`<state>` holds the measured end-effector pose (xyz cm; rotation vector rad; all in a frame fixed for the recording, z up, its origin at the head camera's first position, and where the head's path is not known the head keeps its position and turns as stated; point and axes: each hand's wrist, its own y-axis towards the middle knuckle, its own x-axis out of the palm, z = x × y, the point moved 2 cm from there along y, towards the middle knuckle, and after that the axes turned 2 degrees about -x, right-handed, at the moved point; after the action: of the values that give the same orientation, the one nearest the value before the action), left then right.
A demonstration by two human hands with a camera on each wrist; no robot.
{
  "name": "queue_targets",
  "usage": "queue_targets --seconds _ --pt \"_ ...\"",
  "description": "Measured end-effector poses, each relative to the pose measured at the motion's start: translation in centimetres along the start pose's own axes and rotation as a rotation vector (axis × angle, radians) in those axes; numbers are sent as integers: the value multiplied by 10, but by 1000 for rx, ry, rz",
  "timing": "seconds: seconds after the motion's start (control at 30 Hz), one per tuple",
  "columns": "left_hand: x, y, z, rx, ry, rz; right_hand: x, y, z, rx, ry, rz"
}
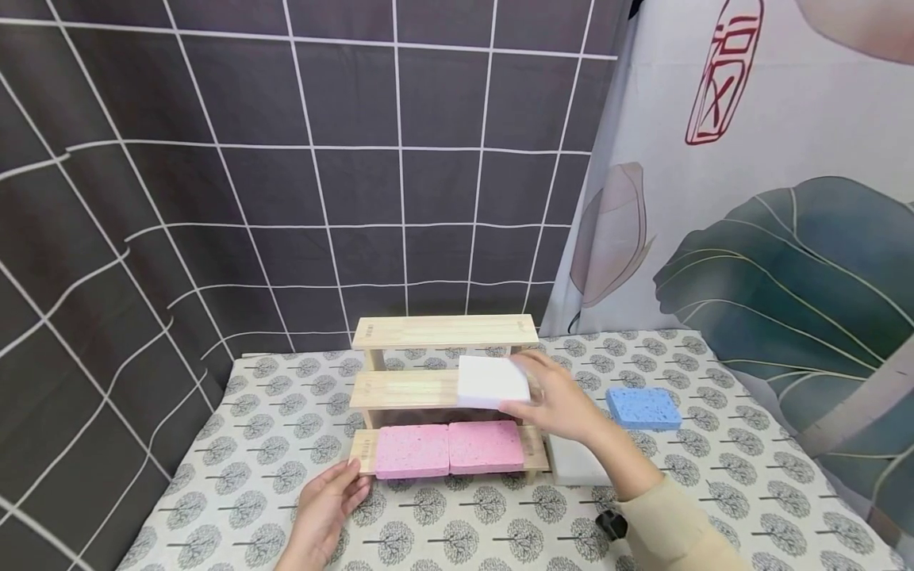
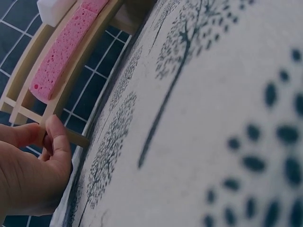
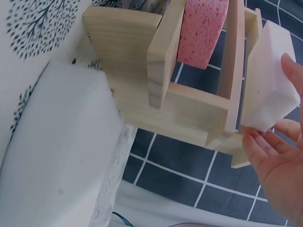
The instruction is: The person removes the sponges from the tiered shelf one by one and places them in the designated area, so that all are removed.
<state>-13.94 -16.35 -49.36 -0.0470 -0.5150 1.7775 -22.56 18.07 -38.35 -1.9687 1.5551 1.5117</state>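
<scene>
A white block (image 1: 493,382) is showing at the right half of the middle shelf of a rack (image 1: 446,329); whether it is resting there, I cannot tell. The right hand (image 1: 557,396) is pinching its right end. The left hand (image 1: 327,509) is pinching the left end of the bottom shelf, where two pink sponges (image 1: 412,450) are lying side by side. A second block (image 1: 577,464), also white, is lying just right of the rack, and a blue sponge (image 1: 644,407) is lying farther right.

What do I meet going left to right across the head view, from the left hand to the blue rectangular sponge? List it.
Left hand, left pink rectangular sponge, right pink rectangular sponge, lower white rectangular block, blue rectangular sponge.
</scene>
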Motion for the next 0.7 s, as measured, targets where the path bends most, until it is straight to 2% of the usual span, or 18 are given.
queue_targets --seconds 0.27,0.7 --pt "0 1 -1 -16 1 18 -7 -8 11 -15 -13 21" --pt "1 1 0 -20 -1 8 -21 -21 25 3 23 34"
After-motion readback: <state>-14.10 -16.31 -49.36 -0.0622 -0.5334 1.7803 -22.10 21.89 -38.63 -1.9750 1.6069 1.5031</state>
